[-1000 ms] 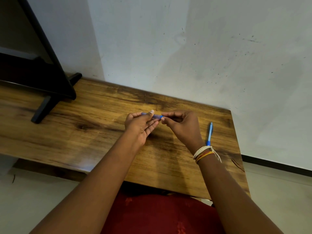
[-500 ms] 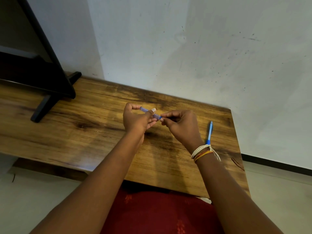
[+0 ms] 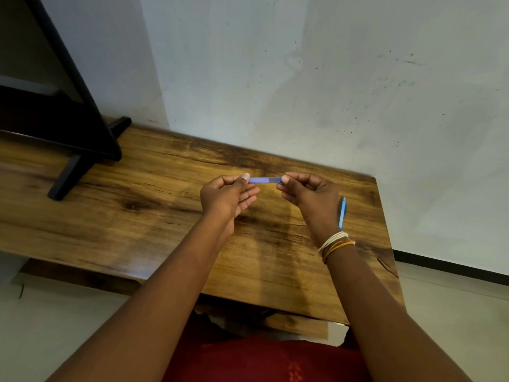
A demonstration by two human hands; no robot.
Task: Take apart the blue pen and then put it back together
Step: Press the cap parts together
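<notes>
While both my arms reach forward above the surface, my left hand and right hand pinch opposite ends of the blue pen, held level.

No text, label, brand, number or sign can be read anywhere in this view. The short translucent blue pen barrel shows no legible print (it is too small and blurred to tell), and the slim light-blue pen lying at the right on the brown wood-grain worktop bears none either.
</notes>
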